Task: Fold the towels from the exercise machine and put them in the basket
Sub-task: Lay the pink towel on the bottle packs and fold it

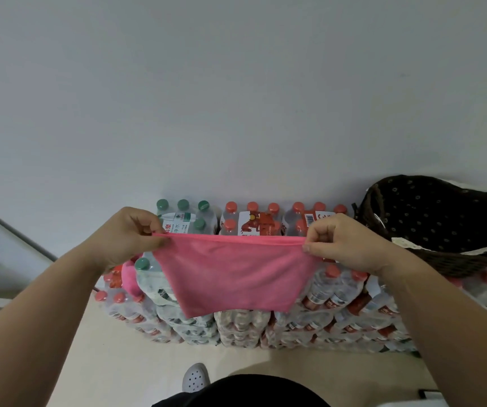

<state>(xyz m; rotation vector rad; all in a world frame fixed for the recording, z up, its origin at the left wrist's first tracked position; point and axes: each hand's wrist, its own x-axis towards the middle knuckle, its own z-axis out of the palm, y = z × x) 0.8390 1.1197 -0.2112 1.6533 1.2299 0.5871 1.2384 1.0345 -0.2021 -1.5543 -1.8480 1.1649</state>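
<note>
Pink towel (233, 271) held up taut, long edge running left to right, left hand (128, 236) and right hand (342, 242) each pinching a top corner; basket (442, 227) far right, nearer right hand

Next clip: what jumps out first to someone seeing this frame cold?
A bright pink towel stretched in mid-air at centre, its top corners pinched by the left hand and right hand. Behind it, stacked packs of water bottles stand against the wall, with a dark woven basket on top at right.
</note>
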